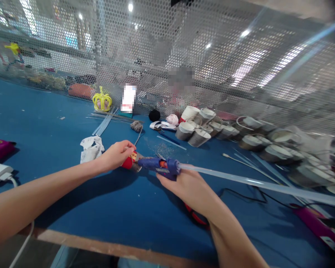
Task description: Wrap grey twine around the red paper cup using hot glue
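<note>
Two bare hands meet over the blue table (100, 208), and both are occupied. The left hand (117, 155) pinches a small red piece (127, 163) between thumb and fingers; the piece sits just below and beyond those fingertips, with its pale patterned part turned toward the other hand. The right hand (190, 188) has its fingers wrapped around a dark blue glue gun (171, 168) — its nozzle points at the red piece, though whether they touch I cannot tell. A long translucent glue stick (240, 180) runs out of the back of the gun, passing above the right fingers and away to the right.

Just beyond the left fingertips lies a grey yarn ball (136, 126), its strand trailing down toward them. Crumpled white paper (92, 149) rests to the left of those fingers, near the knuckles, and farther beyond stands a yellow crown (102, 102). Ahead of the right fingers, well apart, sit a black ball (154, 115), a pink ball (172, 119) and a cluster of grey cup-like pieces (199, 138) — all in front of a perforated screen (156, 44). Red handles (195, 216) show behind the right fingers, partly hidden by the wrist.
</note>
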A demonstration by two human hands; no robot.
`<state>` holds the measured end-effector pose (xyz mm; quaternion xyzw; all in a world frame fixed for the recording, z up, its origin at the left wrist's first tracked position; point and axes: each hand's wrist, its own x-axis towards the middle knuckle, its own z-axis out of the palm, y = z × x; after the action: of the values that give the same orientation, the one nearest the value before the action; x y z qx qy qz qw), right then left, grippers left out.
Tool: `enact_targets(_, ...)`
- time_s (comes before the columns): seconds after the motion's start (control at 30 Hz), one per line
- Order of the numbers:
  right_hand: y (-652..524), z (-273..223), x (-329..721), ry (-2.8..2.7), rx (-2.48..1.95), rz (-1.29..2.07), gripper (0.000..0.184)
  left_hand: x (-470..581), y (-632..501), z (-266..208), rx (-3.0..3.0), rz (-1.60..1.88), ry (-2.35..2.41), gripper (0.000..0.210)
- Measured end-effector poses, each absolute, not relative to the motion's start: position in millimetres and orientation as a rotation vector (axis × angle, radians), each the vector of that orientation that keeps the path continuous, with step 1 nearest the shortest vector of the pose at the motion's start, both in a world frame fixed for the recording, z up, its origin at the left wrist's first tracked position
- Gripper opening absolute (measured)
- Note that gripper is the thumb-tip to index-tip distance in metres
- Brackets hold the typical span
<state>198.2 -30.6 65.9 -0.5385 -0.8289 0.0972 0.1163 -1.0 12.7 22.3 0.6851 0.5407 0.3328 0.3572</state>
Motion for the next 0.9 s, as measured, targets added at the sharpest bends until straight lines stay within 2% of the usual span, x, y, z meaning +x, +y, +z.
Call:
enact_targets(0.43,-30.8,67.8,194.7,-2.412,-1.531,0.213,0.017,-0.7,13.5,19.6,1.717,0.892,1.372,0.023)
enact_targets(0.9,-28.0,66.3,199.3,-2.349,-1.623,0.248,0.022,0.3,11.1,17.8,1.801,0.910,1.274,0.022)
